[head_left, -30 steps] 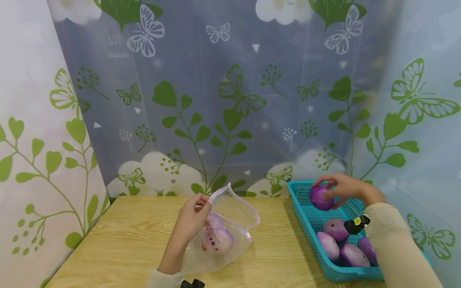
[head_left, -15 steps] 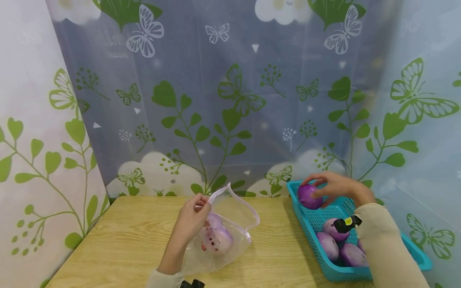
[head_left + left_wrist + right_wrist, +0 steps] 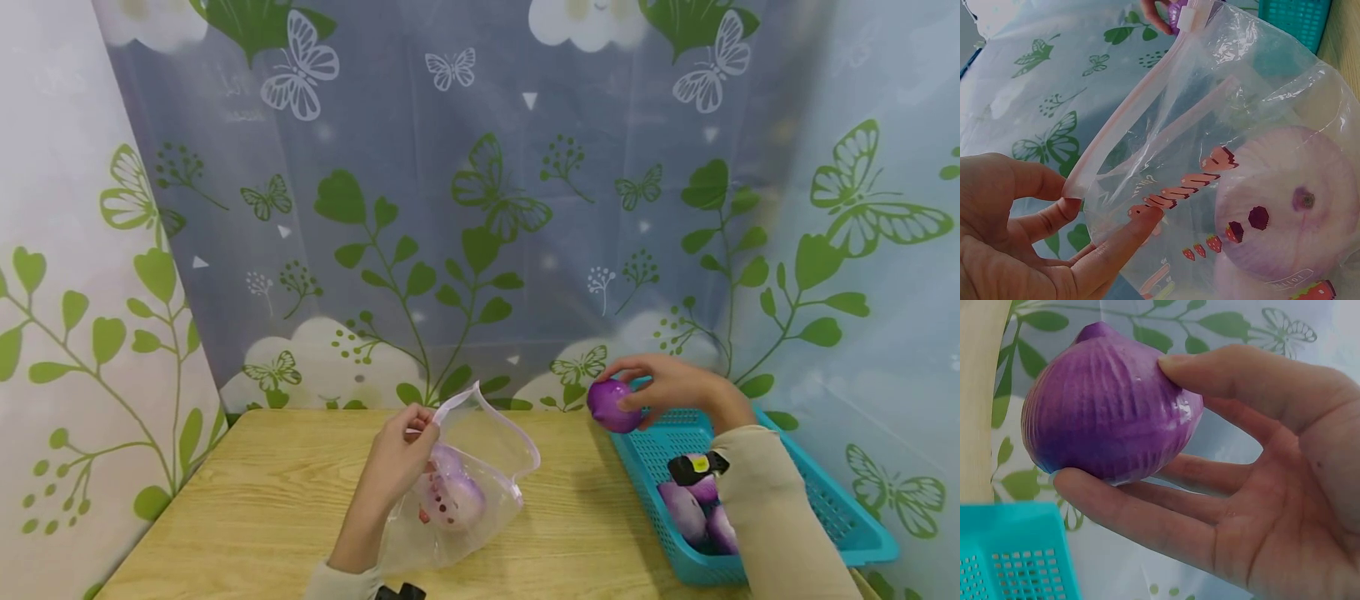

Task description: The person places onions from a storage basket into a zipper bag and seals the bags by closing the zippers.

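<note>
My left hand (image 3: 401, 450) pinches the rim of a clear zip bag (image 3: 1179, 150) with a pink slider strip, its mouth gaping toward the right. Inside the bag lie purple-white onions (image 3: 1291, 206), seen through the printed film. In my right hand (image 3: 671, 387) is a glossy purple onion (image 3: 1110, 406), gripped between thumb and fingers. It hangs over the far left rim of the turquoise basket (image 3: 645, 500), left of my palm. More onions (image 3: 682, 510) sit in the basket's near end, partly hidden behind my right sleeve.
The wooden table (image 3: 262, 483) carries both bag and basket. A patterned curtain (image 3: 420, 208) with butterflies and leaves rises behind the table and on both sides. A black wrist camera (image 3: 697, 468) is strapped on my right sleeve.
My right hand has moved left with the purple onion, from above the basket's inside to its far left rim. My left hand and the bag have stayed in place.
</note>
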